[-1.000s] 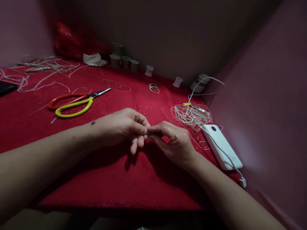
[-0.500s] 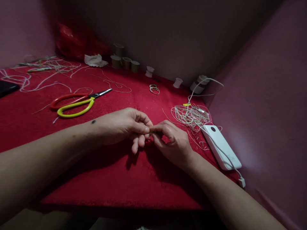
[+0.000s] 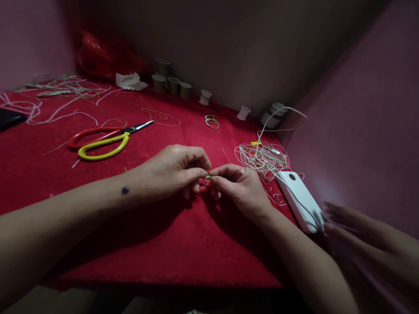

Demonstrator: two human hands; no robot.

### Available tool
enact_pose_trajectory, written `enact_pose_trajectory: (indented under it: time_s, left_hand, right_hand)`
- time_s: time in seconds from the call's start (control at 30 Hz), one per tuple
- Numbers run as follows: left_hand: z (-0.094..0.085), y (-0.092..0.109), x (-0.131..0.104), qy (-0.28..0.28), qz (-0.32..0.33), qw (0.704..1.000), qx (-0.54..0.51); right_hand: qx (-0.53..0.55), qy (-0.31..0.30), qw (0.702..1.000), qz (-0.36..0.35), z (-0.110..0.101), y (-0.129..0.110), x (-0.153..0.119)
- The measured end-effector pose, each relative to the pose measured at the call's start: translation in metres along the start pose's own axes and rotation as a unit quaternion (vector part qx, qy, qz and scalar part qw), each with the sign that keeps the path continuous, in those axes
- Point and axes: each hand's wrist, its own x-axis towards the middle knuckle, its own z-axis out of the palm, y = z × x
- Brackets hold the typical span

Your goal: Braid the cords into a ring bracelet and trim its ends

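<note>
My left hand [image 3: 178, 172] pinches one side of a small loop of thin green and white cord [image 3: 207, 177] between thumb and forefinger. On the other side, my right hand [image 3: 241, 187] grips the same cord with thumb and fingertips. The two hands almost touch, a little above the red cloth [image 3: 183, 248]. Fine strands hang below the fingertips; most of the cord is hidden by them. A finished-looking ring of similar cord [image 3: 211, 121] lies on the cloth beyond my hands.
Scissors [image 3: 108, 140] lie left, near loose cords [image 3: 75, 89]. Spools [image 3: 185, 90] line the back wall. At right are a tangle of cord [image 3: 262, 158] and a white power bank [image 3: 299, 200] with a cable. Another person's blurred hand [image 3: 356, 231] reaches beside it.
Another person's hand has come in from the right, at the power bank. My fingers have shifted their pinch, and more of the cord shows between them.
</note>
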Motion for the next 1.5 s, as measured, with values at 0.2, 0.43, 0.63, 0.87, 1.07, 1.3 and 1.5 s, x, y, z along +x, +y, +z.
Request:
enact_pose_trajectory:
  time_s: [0.2, 0.43, 0.63, 0.87, 1.07, 1.3, 1.5]
  left_hand:
    - [-0.001, -0.001, 0.000, 0.066, 0.014, 0.998, 0.007]
    - [-0.009, 0.003, 0.000, 0.062, 0.031, 0.989, 0.133]
    - [-0.003, -0.004, 0.005, -0.079, -0.033, 0.980, 0.182]
    - [0.001, -0.012, 0.007, -0.092, -0.053, 0.978, 0.179]
    - [-0.016, -0.005, 0.003, -0.115, -0.023, 0.978, 0.172]
    - [-0.012, 0.000, -0.003, -0.014, 0.213, 0.949, 0.232]
    - [-0.003, -0.003, -0.005, -0.037, 0.287, 0.939, 0.184]
  right_hand:
    - [0.102, -0.016, 0.993, 0.058, -0.002, 0.001, 0.003]
    - [0.142, -0.003, 0.985, 0.098, -0.005, 0.006, 0.006]
    - [0.152, 0.007, 0.982, 0.111, -0.007, 0.007, 0.008]
    - [0.193, 0.012, 0.974, 0.121, -0.005, 0.006, 0.010]
    - [0.234, 0.000, 0.965, 0.120, -0.006, 0.005, 0.013]
    - [0.276, -0.004, 0.952, 0.135, -0.008, 0.005, 0.013]
    - [0.302, -0.044, 0.941, 0.144, -0.010, 0.009, 0.013]
